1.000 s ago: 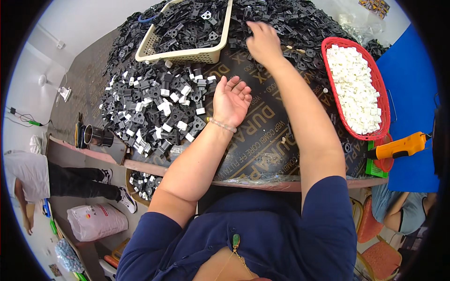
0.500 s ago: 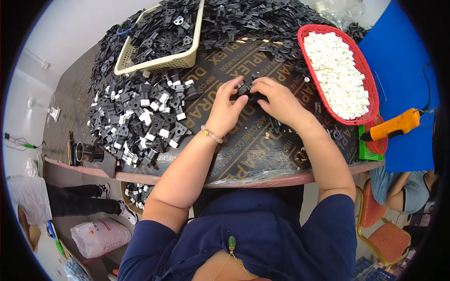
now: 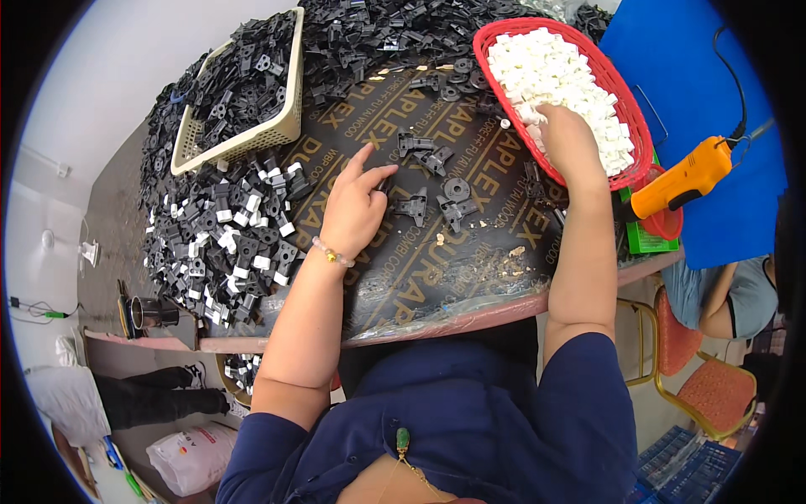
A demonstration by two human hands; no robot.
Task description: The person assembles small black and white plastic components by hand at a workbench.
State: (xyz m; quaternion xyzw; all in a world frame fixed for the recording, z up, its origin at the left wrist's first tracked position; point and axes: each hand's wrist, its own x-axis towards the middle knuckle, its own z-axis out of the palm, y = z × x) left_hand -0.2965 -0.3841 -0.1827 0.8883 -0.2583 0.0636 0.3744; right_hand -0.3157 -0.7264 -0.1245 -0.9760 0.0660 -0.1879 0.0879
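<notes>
My right hand [image 3: 567,144] reaches into the red woven basket [image 3: 631,101], its fingers bent and pinched at a white plastic piece [image 3: 529,113] on the heap. Over the middle of the table is my left hand [image 3: 354,210], index finger stretched out and the other fingers curled. A small black plastic part [image 3: 384,184] shows between its fingers and thumb, mostly covered. Just to the right of this hand lie several loose black parts [image 3: 456,206], some with a round disc. The white pieces [image 3: 554,67] fill most of the basket.
Left of my left hand spreads a pile of black parts with white caps [image 3: 235,227]. Behind it stands a cream plastic basket [image 3: 294,105] of black parts, and more black parts [image 3: 378,34] heap along the back. An orange corded tool [image 3: 684,178] rests at the right.
My hands were together over black parts in the middle. The right hand has moved away to the white pieces in the red basket; the left has drawn slightly left. The view has shifted.
</notes>
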